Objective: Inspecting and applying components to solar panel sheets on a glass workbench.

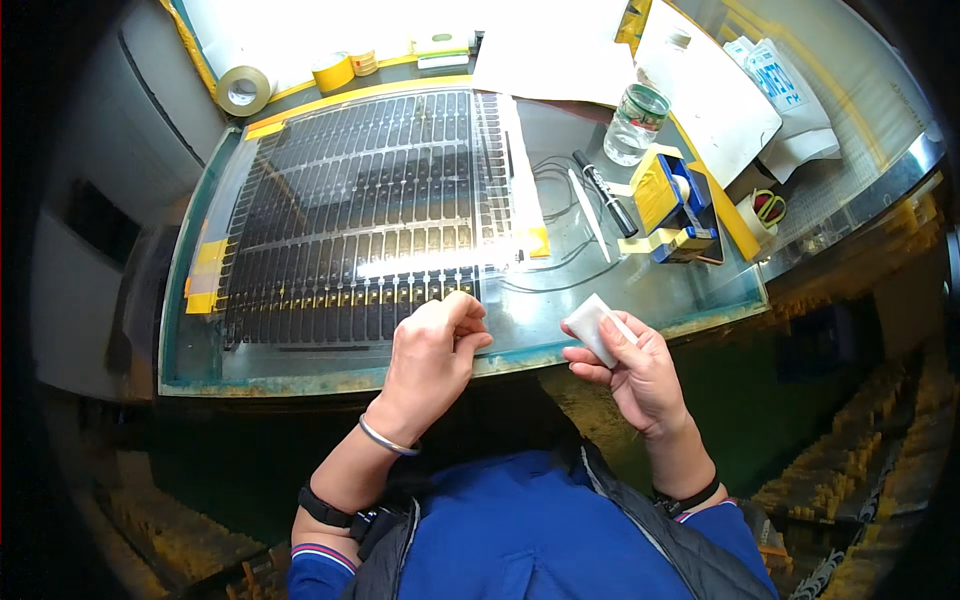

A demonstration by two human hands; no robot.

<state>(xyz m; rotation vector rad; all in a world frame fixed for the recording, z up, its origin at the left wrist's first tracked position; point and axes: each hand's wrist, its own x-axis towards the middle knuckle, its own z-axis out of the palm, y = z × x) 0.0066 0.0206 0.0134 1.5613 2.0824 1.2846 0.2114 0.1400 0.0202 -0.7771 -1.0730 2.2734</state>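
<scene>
A blue shirt [535,530] under a dark vest [655,540] fills the bottom middle of the frame. Above it, the table [560,315] spans from the left to the right of the frame, with a shiny top and a worn greenish rim. A broad sheet of dark strips [350,215] lies on the table left of centre, in rows, with yellow tape at its corners and a bright glare near its lower right. White paper [550,55] lies at the top centre, and a white bag [800,100] sits at the upper right.

The left hand [437,345] is at the centre, by the sheet's lower right corner, its fingers curled toward the thumb; I cannot tell whether this grip pinches anything or touches the sheet. The right hand [640,375], right of centre, has its grip closed on a white pad [591,330], pinched between thumb and fingers near the table's front edge.

A blue and yellow tape dispenser [663,195] stands at the right, just below a clear bottle [633,135]. A tape roll [228,95] stands at the upper left. A black marker [605,190] lies beside a thin white stick [589,215], left of the dispenser. A silver bracelet [388,440] circles the left wrist.
</scene>
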